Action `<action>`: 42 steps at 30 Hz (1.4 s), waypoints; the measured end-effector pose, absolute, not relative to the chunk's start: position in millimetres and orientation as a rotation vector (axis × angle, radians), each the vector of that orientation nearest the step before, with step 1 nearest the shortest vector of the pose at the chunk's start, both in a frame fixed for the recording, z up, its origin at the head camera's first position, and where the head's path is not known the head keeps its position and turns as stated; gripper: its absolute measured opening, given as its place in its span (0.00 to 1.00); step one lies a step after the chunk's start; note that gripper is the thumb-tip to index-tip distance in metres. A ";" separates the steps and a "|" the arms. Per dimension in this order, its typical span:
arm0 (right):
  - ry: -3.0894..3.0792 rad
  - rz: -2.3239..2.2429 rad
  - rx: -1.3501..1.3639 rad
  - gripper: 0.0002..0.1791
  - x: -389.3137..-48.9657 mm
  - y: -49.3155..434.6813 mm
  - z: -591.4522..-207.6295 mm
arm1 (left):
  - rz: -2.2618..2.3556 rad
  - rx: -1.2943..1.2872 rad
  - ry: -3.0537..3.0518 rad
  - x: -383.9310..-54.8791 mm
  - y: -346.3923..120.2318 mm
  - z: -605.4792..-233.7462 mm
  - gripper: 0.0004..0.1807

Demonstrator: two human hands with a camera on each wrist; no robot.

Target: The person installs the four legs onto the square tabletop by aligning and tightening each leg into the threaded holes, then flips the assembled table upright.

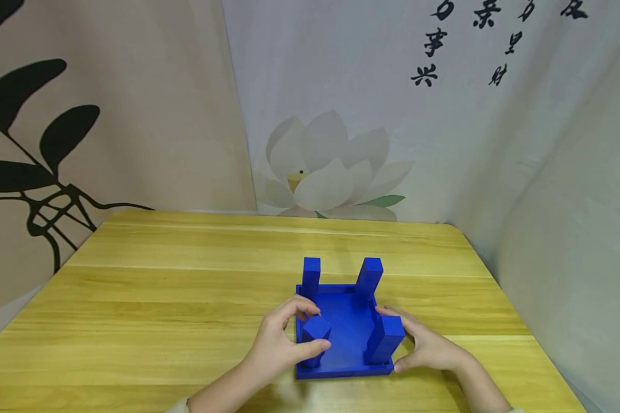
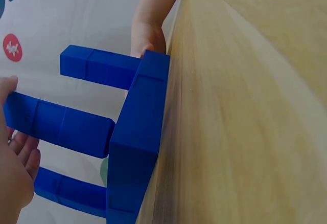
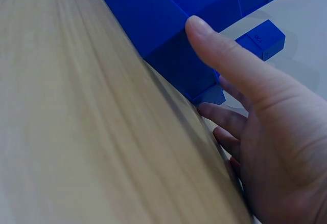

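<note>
A square blue tray [image 1: 346, 338] with low walls sits on the table, with blue posts at its corners. My left hand [image 1: 284, 332] holds the near-left post [image 1: 317, 330] by its upper part, thumb in front and fingers behind. That post looks turned relative to the tray's walls; in the left wrist view its lower end [image 2: 104, 137] meets the tray's edge. My right hand [image 1: 429, 341] grips the tray's right side beside the near-right post [image 1: 386, 338]. Its thumb [image 3: 202, 29] presses the tray's near corner [image 3: 179, 55]. The far-left post [image 1: 311, 275] and far-right post [image 1: 369, 275] stand untouched.
The wooden table [image 1: 160, 298] extends around the tray on all sides. Behind it hangs a pale curtain [image 1: 341, 69] with a printed lotus and dark characters. A dark plant print [image 1: 26, 92] shows at left, and more pale cloth [image 1: 573, 201] hangs along the right.
</note>
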State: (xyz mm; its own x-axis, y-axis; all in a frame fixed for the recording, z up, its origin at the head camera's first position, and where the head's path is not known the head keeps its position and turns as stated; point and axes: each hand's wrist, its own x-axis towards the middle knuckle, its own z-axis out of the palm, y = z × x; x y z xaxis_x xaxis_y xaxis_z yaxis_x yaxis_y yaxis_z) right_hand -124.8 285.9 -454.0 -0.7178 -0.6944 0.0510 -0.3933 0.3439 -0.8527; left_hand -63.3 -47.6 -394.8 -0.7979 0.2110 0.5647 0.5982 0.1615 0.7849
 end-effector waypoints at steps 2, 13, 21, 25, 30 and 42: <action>2.290 -1.318 -0.967 0.54 -124.8 286.1 -454.2 | -1.683 -0.773 -2.113 -63.6 -47.6 -395.1 0.21; 2.289 -1.323 -0.959 0.54 -124.1 286.2 -452.8 | -1.823 -0.874 -1.999 -66.1 -48.0 -396.6 0.19; 2.302 -1.328 -1.007 0.55 -123.4 286.2 -452.7 | -1.868 -0.980 -1.968 -70.2 -49.1 -399.9 0.17; 2.288 -1.337 -1.003 0.55 -123.7 285.9 -453.0 | -1.870 -1.013 -1.976 -70.9 -50.1 -400.5 0.16; 2.278 -1.341 -0.992 0.54 -123.8 285.4 -453.1 | -1.846 -1.041 -1.998 -69.8 -50.1 -399.9 0.16; 2.291 -1.330 -0.997 0.54 -123.8 285.8 -453.2 | -1.777 -1.027 -2.020 -67.2 -49.5 -397.2 0.23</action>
State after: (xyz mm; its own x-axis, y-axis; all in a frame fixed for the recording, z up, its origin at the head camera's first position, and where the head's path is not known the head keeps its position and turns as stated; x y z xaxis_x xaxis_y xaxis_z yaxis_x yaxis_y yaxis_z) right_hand -123.8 285.8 -453.2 -0.7101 -0.7000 0.0753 -0.4126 0.3270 -0.8502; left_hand -67.2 -49.5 -397.2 -0.7157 0.3319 0.6145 0.6517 0.0011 0.7585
